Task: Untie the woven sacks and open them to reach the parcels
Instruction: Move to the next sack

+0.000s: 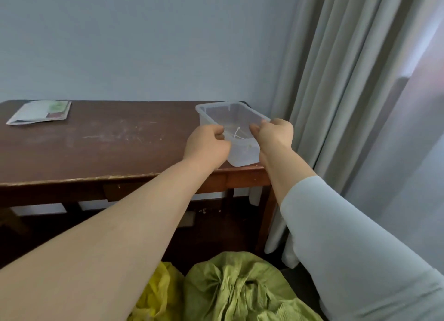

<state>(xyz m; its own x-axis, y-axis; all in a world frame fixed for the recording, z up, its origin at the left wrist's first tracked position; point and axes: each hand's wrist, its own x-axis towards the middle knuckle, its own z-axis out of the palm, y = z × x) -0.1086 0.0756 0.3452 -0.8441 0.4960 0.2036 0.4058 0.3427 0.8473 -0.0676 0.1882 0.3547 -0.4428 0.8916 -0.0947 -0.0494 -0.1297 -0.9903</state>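
Two green woven sacks stand on the floor at the bottom of the view: a crumpled olive-green sack (242, 289) with its gathered mouth facing up, and a brighter yellow-green sack (156, 294) to its left, partly hidden by my left forearm. Both my arms reach over them to a clear plastic bin (217, 110) on the table's right end. My left hand (206, 145) and my right hand (274, 133) are pinched shut over the bin's near end. A thin white string (237, 134) with a small knot spans between their fingertips, inside the bin.
The brown wooden table (101, 143) stands against a pale wall. A flat printed packet (40, 111) lies at its far left. Grey curtains (348, 104) hang just right of the table. Dark floor shows under the table.
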